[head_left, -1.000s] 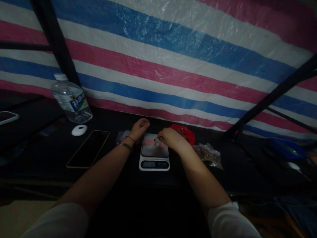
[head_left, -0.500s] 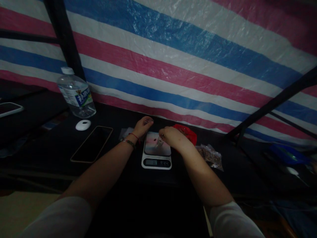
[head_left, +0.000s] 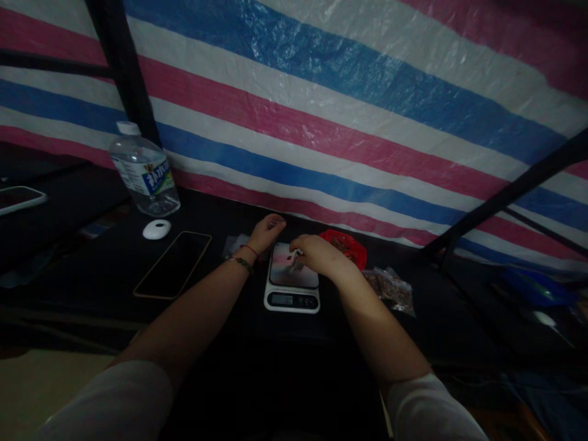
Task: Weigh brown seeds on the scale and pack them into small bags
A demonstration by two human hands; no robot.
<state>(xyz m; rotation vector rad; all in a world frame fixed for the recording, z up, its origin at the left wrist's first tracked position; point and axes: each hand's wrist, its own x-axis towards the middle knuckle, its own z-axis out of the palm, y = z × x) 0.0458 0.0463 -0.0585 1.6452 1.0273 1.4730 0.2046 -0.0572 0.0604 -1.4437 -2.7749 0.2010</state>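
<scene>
A white digital scale with a shiny plate lies between my hands, and a small dark piece rests on the plate. My right hand is over the plate's right side, its fingers closed round something small that I cannot make out. Behind the scale's left edge, my left hand is curled around a small clear thing, too dim to name. A red bag of brown bits lies beyond my right wrist. Clear packets of brown pieces are beside my right forearm.
To the left are a phone, a white oval case and a clear bottle. Another phone lies far left. A blue item is at the right. Striped sheeting hangs behind the table.
The fingers of my right hand have shifted slightly left over the plate. My left hand stays in nearly the same place. The whole view has moved a little.
</scene>
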